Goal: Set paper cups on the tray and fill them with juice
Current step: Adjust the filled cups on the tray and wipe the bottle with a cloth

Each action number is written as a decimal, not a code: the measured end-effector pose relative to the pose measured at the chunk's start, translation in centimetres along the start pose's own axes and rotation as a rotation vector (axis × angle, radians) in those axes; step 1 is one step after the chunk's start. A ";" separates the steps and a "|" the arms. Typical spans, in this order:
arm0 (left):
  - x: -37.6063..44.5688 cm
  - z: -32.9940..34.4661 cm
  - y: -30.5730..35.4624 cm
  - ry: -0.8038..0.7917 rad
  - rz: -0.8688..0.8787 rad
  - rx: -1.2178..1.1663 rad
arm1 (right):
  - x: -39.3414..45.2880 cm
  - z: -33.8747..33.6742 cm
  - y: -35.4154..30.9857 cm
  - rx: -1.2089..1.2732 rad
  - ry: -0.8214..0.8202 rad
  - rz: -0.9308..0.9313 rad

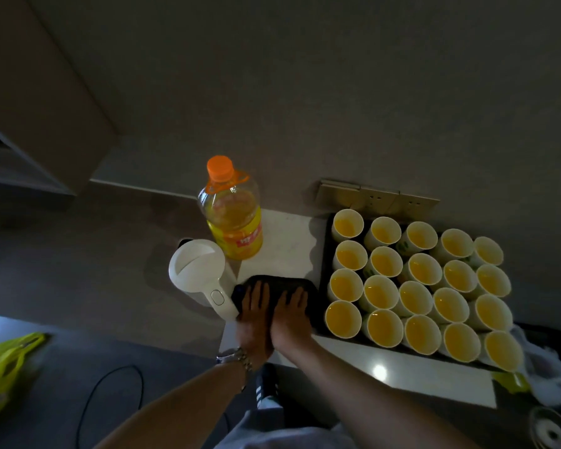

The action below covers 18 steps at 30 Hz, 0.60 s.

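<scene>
White kettle (197,270) and one juice bottle (232,212) stand at 10 and 12 o'clock of the hands. Left hand (253,315) and right hand (290,314) press flat, fingers straight, on a dark object (280,283), possibly a tray. Twenty filled paper cups (416,294) occupy the black tray (325,241) at 3 o'clock, apart from the fingers.

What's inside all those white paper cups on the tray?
Every white paper cup on the black tray holds orange juice. The cups hide most of the tray's floor, so nothing beneath them can be seen.
</scene>
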State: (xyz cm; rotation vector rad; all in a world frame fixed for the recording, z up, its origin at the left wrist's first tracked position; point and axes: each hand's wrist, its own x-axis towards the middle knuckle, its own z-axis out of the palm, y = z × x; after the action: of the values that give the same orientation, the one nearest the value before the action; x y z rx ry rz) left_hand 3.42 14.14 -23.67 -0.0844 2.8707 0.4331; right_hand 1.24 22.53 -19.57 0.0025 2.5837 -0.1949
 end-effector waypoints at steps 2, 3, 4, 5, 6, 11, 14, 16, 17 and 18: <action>0.6 -0.3 0.3 -0.024 0.021 -0.011 | 0.6 0.6 0.4 0.016 0.010 0.012; 1.1 -0.4 0.4 0.003 0.022 -0.005 | 1.1 0.7 0.5 0.024 0.018 0.018; 1.8 -0.3 0.4 0.028 0.023 -0.015 | 1.6 0.5 0.6 0.026 0.026 0.024; 2.6 -0.2 0.4 0.049 0.023 -0.037 | 2.2 0.3 0.6 0.023 0.036 0.029; 3.5 -0.3 0.4 0.023 0.028 -0.077 | 2.8 0.0 0.6 0.018 0.052 0.029; 8.0 0.0 0.1 -0.076 0.103 -0.009 | 6.0 -1.5 0.6 0.008 0.048 0.071; 9.6 -0.1 -0.1 -0.026 0.103 -0.054 | 7.6 -2.6 0.3 -0.022 0.037 0.066; 10.5 -0.4 0.1 0.016 0.081 -0.091 | 8.5 -3.0 0.4 -0.036 0.055 0.049; 10.9 -0.5 0.2 0.022 0.067 -0.100 | 8.9 -3.1 0.4 -0.022 0.058 0.051; 11.3 -0.8 0.5 0.007 0.058 -0.107 | 9.3 -3.2 0.5 0.001 0.063 0.055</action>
State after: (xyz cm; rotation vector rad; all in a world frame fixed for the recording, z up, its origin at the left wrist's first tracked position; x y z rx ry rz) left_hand -7.77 14.10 -25.55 -0.0210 2.8616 0.5982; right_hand -8.29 23.13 -21.79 0.0816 2.6428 -0.1787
